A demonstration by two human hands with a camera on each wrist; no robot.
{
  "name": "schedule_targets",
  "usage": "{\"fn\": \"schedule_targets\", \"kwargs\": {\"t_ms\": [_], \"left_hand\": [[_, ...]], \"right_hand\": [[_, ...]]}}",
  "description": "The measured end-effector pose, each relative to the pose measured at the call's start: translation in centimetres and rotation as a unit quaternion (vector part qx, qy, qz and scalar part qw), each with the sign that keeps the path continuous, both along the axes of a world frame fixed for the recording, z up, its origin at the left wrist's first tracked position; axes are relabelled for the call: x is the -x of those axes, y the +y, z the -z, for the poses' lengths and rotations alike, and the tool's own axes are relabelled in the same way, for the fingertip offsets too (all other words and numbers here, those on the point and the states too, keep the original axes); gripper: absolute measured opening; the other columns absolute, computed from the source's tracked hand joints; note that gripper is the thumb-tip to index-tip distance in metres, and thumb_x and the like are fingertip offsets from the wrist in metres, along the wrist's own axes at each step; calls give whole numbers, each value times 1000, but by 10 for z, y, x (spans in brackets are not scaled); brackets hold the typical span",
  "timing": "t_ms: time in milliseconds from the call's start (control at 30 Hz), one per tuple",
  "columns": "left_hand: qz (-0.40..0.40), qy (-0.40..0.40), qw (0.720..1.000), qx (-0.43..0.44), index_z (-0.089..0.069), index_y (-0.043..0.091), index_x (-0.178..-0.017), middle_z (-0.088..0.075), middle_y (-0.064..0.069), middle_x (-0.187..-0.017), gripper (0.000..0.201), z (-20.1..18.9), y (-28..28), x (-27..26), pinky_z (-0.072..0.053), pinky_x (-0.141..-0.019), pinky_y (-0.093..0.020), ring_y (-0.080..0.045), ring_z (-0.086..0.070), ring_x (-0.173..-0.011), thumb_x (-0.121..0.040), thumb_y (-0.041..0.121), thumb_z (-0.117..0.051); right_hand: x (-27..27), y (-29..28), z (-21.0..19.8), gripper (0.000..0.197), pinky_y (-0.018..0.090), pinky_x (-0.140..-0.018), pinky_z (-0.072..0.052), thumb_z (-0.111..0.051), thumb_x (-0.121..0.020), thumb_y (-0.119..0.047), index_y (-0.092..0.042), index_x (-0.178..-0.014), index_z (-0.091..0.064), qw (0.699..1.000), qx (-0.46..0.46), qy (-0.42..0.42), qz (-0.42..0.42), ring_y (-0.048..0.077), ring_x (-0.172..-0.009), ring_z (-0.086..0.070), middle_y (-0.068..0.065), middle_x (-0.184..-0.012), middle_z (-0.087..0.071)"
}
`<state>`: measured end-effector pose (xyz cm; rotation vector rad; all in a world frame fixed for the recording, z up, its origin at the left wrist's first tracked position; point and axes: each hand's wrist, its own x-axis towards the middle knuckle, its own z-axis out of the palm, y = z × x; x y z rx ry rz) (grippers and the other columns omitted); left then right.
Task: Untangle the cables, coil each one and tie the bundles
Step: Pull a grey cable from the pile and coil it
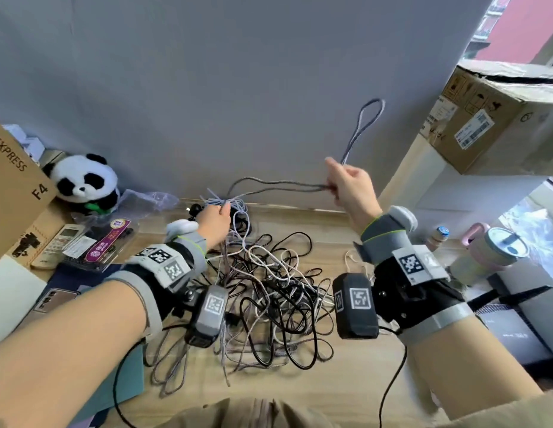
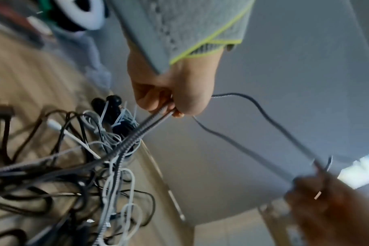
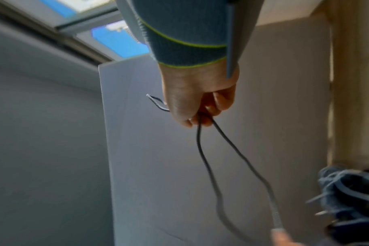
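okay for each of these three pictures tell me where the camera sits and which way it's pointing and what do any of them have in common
Head: on the head, facing forward and down at the cable tangle; both forearms, left hand, right hand.
Left wrist: along the left hand toward the tangle; right hand blurred.
Right wrist: along the right hand, up toward wall and window.
Shared: all three show the grey braided cable held between both hands.

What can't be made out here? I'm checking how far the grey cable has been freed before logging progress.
- Grey braided cable: its plugs show in no view; in the head view the far run sinks into the cable pile.
- Right hand: the right wrist view hides the grip behind curled fingers.
- Left hand: the left wrist view is blurred, so the strand count is unclear.
- Zip-tied bundles: too blurred to count.
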<state>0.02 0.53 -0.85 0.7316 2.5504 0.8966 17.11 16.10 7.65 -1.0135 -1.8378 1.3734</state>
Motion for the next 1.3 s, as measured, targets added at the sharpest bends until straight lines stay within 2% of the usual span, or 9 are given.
{"fn": "schedule_targets", "kwargs": {"t_ms": [100,233,433,567,633,700,800,1067,1300], "left_hand": [[-4,-126,983,-132,-49,10,-61,-53,-15,-64,46,-10,6,-2,-50,-68,-37,-32,-56,-58,-101,28,-36],[19,-308,916,-257,-45,7,-71,-36,-6,-57,35,-38,14,-23,-51,-38,-26,-10,-48,-32,-101,25,-40],[12,-315,887,-336,-38,11,-69,-33,7,-36,37,-65,25,-29,-43,-34,-18,-8,-42,-27,-103,25,-33],[-7,-293,880,-374,-33,15,-66,-35,0,-49,40,-72,26,-27,-28,-34,-14,-6,-31,-30,-104,26,-27],[2,-273,883,-382,-31,17,-67,-32,-2,-58,39,-72,25,-27,-21,-34,-14,-3,-26,-31,-104,28,-26],[15,-249,894,-371,-31,18,-68,-33,0,-59,38,-71,23,-26,-19,-34,-13,-2,-24,-31,-104,31,-25],[25,-224,908,-352,-34,18,-70,-35,5,-52,37,-69,19,-19,-19,-35,-13,0,-24,-32,-103,34,-27],[133,-271,928,-218,-58,19,-102,-45,0,-80,53,-45,-5,-12,-27,-39,-14,-4,-36,-51,-93,60,-26],[357,-247,901,3,-66,25,-102,-32,-1,-68,18,-26,-12,-36,-21,-43,-16,-6,-28,-47,-88,35,-62]], "right_hand": [[0,-11,24,37,20,-44,-33,-50,-96,-34,-18,-64,-56,979,-2,-175,-107,11,-52,-38,2,-68,-56],[2,-36,46,28,14,-38,-30,-43,-100,-35,-19,-85,-60,942,71,-189,-269,6,-48,-37,-1,-70,-55],[14,-70,51,29,12,-39,-23,-49,-97,-31,-5,-93,-62,902,127,-122,-393,0,-39,-30,-6,-58,-43],[19,-77,50,49,12,-38,-19,-41,-97,-37,5,-118,-56,870,244,-75,-421,-1,-38,-28,-14,-47,-38],[19,-77,49,41,13,-38,-15,-50,-90,-39,0,-102,-58,854,270,-53,-442,-1,-37,-27,-14,-46,-38],[19,-79,47,21,18,-42,-10,-50,-94,-25,-9,-82,-59,850,247,-52,-462,0,-37,-25,-14,-44,-35],[21,-74,43,38,15,-40,-14,-49,-97,-16,-18,-62,-64,874,220,-55,-429,2,-37,-25,-11,-44,-36],[31,-52,-10,30,21,-46,-47,-43,-100,-21,-13,-72,-51,931,242,117,-246,9,-47,-38,1,-64,-40],[43,-46,-49,32,31,-56,-57,-41,-101,-18,-8,-72,-48,894,279,308,-169,10,-40,-42,2,-57,-35]]}}
